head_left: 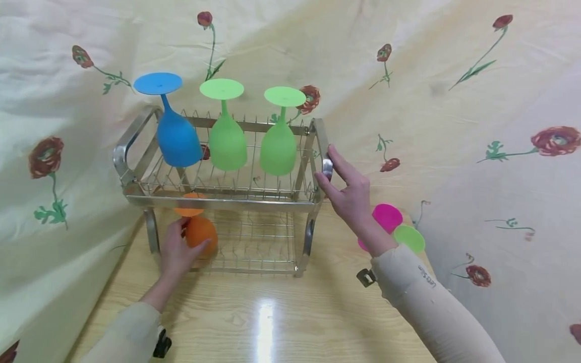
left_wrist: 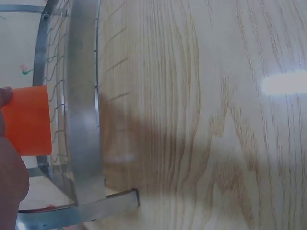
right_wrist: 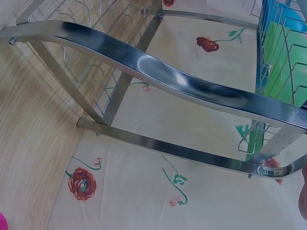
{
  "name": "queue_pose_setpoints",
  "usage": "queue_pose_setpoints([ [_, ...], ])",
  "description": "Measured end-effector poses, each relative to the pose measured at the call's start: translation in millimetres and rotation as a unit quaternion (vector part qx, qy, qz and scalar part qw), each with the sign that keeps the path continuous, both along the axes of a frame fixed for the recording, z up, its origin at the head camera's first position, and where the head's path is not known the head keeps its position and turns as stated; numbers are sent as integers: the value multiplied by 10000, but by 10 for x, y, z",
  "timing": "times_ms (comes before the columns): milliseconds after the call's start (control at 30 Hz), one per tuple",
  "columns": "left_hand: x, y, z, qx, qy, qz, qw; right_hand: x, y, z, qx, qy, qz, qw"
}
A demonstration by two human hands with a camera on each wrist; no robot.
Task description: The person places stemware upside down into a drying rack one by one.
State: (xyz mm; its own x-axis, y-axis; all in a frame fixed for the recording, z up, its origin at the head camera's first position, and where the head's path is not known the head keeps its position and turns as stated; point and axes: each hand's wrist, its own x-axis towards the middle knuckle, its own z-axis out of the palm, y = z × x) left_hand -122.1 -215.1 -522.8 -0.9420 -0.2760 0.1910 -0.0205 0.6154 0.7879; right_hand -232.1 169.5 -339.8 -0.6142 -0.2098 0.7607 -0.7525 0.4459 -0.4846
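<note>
The left hand (head_left: 179, 249) curled its fingers round an inverted orange goblet (head_left: 201, 237) at the lower tier; the right hand (head_left: 351, 196) gripped the dish rack (head_left: 227, 203). Three goblets (head_left: 228, 143) stood racked above; a pink goblet (head_left: 387, 217) and a green goblet (head_left: 409, 238) sat unracked.

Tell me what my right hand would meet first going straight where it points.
Your right hand holds the rack, so that comes first; beyond, perhaps the nearest green cup, though depth is unclear.

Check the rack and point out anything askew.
The blue, plastic-looking stemmed goblet on the two-tier silver metal rack looks askew: upside down, it tilts left, while the two light-green, plastic-looking stemmed goblets beside it stand straighter.
</note>
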Motion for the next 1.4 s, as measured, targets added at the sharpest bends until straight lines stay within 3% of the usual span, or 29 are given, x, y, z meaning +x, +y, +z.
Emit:
queue_pose_setpoints([
  [233, 10, 18, -110, 86, -22, 174, 9998, 36, -6, 24, 128, -39, -18, 9999],
  [767, 263, -41, -234, -55, 72, 134, 9999, 43, -44, 11, -96, -37, 14, 9999],
  [1133, 399, -51, -353, -133, 356, 506, 9980, 70, -57, 32, -42, -165, 6, 9999],
  [1400, 438, -35, -380, -139, 664, 574, 9960, 57, -60, 22, -124, -202, 37, 9997],
])
